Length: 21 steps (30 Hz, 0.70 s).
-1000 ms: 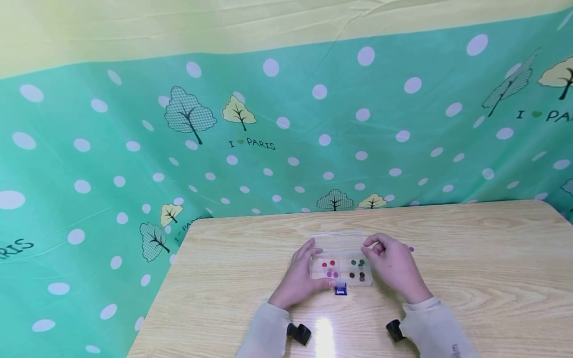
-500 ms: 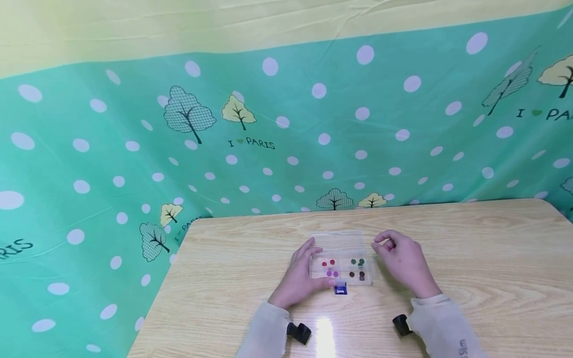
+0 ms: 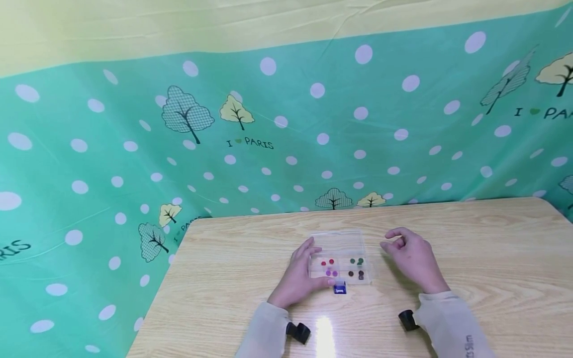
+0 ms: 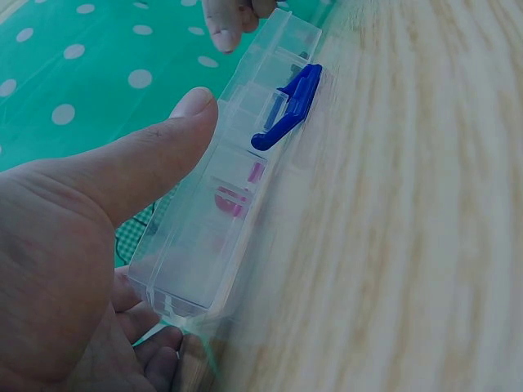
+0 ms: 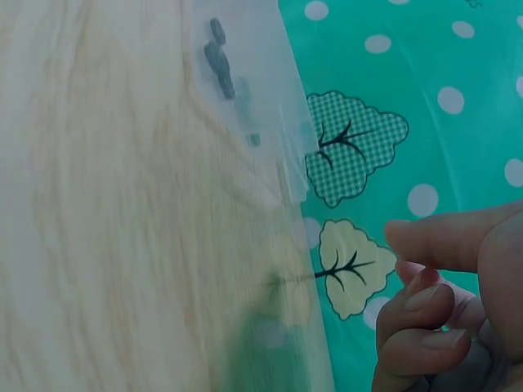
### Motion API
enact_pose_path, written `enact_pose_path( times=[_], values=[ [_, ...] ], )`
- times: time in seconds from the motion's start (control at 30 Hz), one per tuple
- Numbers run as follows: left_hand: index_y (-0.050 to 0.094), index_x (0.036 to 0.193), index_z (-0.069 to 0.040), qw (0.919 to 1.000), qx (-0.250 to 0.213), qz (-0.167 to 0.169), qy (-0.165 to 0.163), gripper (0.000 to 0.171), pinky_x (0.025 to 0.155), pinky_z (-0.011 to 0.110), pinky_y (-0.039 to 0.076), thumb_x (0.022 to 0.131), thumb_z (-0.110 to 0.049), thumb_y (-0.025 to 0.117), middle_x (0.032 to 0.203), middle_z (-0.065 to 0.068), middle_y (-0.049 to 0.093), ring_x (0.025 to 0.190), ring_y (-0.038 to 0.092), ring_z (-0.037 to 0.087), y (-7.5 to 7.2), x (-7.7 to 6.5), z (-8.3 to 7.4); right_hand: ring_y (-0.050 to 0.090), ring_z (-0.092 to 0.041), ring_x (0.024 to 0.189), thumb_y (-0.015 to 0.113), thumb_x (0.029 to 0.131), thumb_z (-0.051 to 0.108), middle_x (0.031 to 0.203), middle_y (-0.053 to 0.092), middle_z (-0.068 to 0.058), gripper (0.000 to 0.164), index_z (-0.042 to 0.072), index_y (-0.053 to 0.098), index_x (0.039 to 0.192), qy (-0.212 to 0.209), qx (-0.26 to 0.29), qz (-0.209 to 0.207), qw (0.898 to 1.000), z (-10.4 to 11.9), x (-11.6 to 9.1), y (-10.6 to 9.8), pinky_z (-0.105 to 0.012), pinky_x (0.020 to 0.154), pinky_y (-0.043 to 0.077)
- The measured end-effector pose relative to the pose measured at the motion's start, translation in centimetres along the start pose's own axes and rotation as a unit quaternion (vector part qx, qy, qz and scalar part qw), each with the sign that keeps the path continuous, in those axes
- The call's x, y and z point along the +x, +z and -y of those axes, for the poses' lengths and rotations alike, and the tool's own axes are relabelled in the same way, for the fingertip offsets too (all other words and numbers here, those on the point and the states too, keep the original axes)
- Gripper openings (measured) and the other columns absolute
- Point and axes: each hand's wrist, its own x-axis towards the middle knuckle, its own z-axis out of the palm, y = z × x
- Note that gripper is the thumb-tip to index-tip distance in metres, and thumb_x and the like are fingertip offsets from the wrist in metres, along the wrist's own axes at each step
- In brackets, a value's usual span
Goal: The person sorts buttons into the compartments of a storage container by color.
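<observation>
A clear plastic compartment box (image 3: 343, 267) lies on the table with its lid (image 3: 338, 242) swung back. My left hand (image 3: 301, 279) holds its left end, thumb at the front and fingers round the side and back. A blue latch (image 4: 288, 113) hangs from the front edge. Small round pieces sit sorted by colour in the compartments: red pieces (image 3: 331, 261), purple pieces (image 3: 332, 273), green pieces (image 3: 360, 261) and dark brown pieces (image 3: 360, 274). Right of the box, apart from it, hovers my right hand (image 3: 414, 258), fingers loosely bent, thumb and forefinger apart, nothing visible between them.
The wood-grain table (image 3: 233, 278) extends to both sides of the box. A green dotted cloth (image 3: 250, 174) hangs along its back edge. Black wrist mounts (image 3: 408, 320) sit at both sleeves.
My right hand has moved from over the box's right edge to the right, away from it. A purple piece seen earlier beyond that hand is now out of sight. The left hand stays.
</observation>
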Motion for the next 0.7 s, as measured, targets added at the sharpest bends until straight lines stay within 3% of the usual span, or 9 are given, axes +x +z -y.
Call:
enact_pose_path(
  times=[0.4, 0.7],
  values=[
    [0.048, 0.147, -0.015, 1.0, 0.009, 0.0, 0.0, 0.09, 0.117, 0.061, 0.024, 0.073, -0.046, 0.087, 0.167, -0.002, 0.017, 0.152, 0.015, 0.029, 0.0, 0.0, 0.0, 0.049, -0.021, 0.067, 0.068, 0.094, 0.02, 0.084, 0.055, -0.009, 0.037, -0.002, 0.059, 0.123, 0.009, -0.014, -0.002, 1.0, -1.7, 0.3, -0.8, -0.031, 0.057, 0.041],
    [0.048, 0.147, -0.015, 1.0, 0.006, 0.0, -0.001, 0.089, 0.117, 0.061, 0.024, 0.073, -0.044, 0.087, 0.168, -0.002, 0.016, 0.152, 0.015, 0.029, 0.0, 0.0, -0.1, 0.053, -0.028, 0.078, 0.068, 0.094, 0.02, 0.095, 0.059, -0.017, 0.04, -0.003, 0.058, 0.126, 0.049, -0.031, 0.012, 0.998, -2.4, 0.5, -1.4, -0.033, 0.06, 0.042]
  ],
)
